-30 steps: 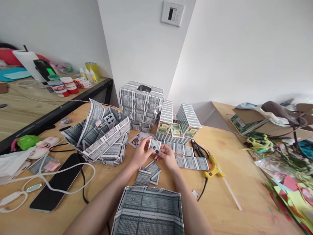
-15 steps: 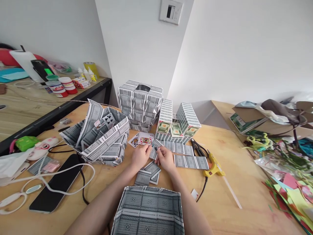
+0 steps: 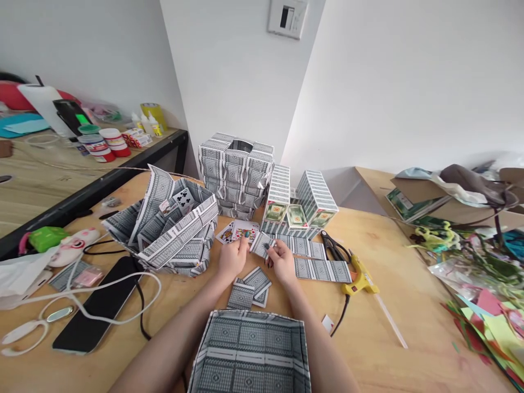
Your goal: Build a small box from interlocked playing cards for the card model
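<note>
My right hand (image 3: 282, 260) is closed on a grey-patterned playing card (image 3: 261, 243), its fingers pinching the near right part. At the card's left side, my left hand (image 3: 233, 257) has its fingers curled in and thumb raised; whether anything sits in them is hidden. Just beyond it lie face-up playing cards (image 3: 229, 233). Loose cards (image 3: 257, 279) lie face down between my forearms. Joined strips of cards (image 3: 322, 269) rest right of my right hand. Close to me stands an open box made of cards (image 3: 250, 333), between my arms.
A card-built basket (image 3: 176, 256) stands left, a taller card structure (image 3: 235, 174) and stacked card boxes (image 3: 282, 191) behind. Black-handled scissors (image 3: 333, 248) and a yellow glue gun (image 3: 360, 277) lie right. A phone (image 3: 98, 305) and white cable (image 3: 123, 322) lie left.
My left hand has shifted slightly left, its thumb coming away from the card. The card is now tilted and lifted in my right hand.
</note>
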`<state>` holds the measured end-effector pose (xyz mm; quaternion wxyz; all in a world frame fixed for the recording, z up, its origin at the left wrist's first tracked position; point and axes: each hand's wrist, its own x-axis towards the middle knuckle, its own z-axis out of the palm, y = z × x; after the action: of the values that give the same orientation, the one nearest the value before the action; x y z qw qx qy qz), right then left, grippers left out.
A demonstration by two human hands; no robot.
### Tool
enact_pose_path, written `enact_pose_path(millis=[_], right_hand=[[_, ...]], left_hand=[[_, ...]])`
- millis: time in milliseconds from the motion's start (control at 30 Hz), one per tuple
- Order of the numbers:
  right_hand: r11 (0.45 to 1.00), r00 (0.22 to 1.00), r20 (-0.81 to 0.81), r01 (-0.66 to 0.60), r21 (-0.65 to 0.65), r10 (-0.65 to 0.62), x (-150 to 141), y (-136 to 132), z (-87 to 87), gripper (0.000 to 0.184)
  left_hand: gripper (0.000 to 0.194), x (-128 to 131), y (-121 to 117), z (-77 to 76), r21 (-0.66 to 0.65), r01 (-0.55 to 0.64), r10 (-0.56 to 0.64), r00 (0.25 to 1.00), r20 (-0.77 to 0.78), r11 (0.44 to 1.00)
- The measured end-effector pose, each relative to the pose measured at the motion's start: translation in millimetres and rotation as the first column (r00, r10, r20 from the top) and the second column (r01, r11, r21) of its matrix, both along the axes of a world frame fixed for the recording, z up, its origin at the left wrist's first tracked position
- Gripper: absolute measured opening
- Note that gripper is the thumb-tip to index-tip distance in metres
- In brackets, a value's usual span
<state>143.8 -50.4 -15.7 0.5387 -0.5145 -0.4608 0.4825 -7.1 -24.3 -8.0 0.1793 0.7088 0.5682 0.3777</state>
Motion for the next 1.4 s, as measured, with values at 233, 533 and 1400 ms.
enact_pose_path(millis=[233, 533, 1400], right_hand=[[0.982, 0.982, -0.013, 0.190, -0.004, -0.190, 7.8, 3.4, -1.1, 0.033], [0.926, 0.916, 0.141, 0.363, 0.103, -0.375, 10.5, 2.4, 1.4, 0.029], [0.988, 0.974, -0.169, 0.153, 0.008, -0.150, 3.5, 6.0, -3.6, 0.034]], left_hand=[[0.027, -11.3, 9.6, 2.5, 0.103, -0.094, 0.081, 0.989, 0.121, 0.990], [0.051, -7.4, 14.3, -18.9, 0.101, 0.183, -0.160, 0.967, -0.198, 0.978], [0.027, -15.1, 18.8, -12.2, 0.153, -0.104, 0.097, 0.994, 0.050, 0.983]])
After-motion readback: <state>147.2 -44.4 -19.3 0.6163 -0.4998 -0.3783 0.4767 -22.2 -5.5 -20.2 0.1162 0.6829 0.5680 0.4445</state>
